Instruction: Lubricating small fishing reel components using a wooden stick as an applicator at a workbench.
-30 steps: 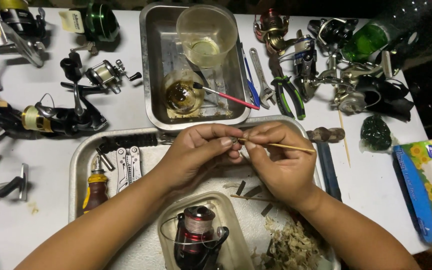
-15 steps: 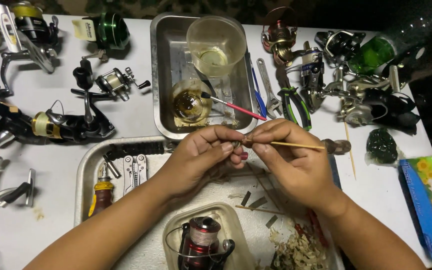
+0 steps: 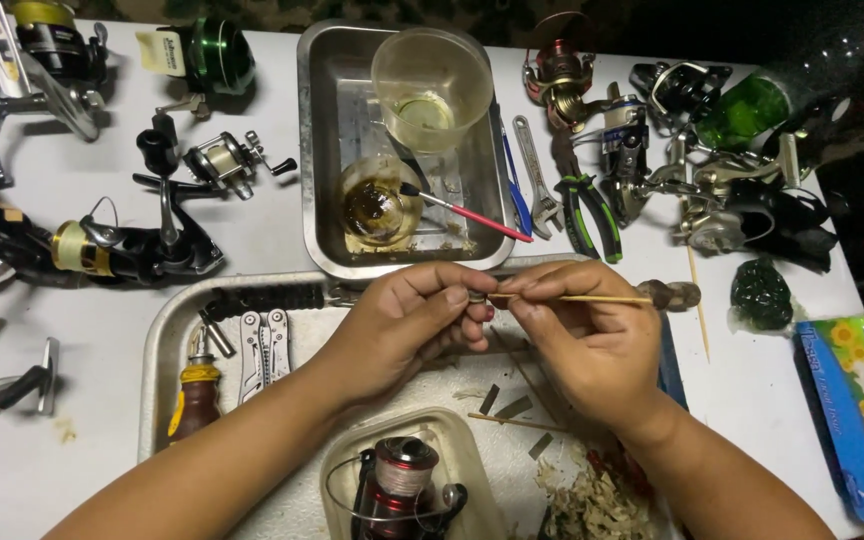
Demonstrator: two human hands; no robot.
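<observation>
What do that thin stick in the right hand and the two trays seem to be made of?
The thin stick in the right hand looks like bare wood or bamboo: pale tan, matte, straight. The upper tray and the lower tray look like metal, probably steel or aluminium: grey, dull sheen, rolled rims, scuffed and stained.

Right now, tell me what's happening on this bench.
A person works over a metal tray. The left hand pinches a small metal part while the right hand pokes a thin wooden stick into it. A spinning reel sits in a plastic tub below; other reels, pliers and a multitool lie around.
</observation>
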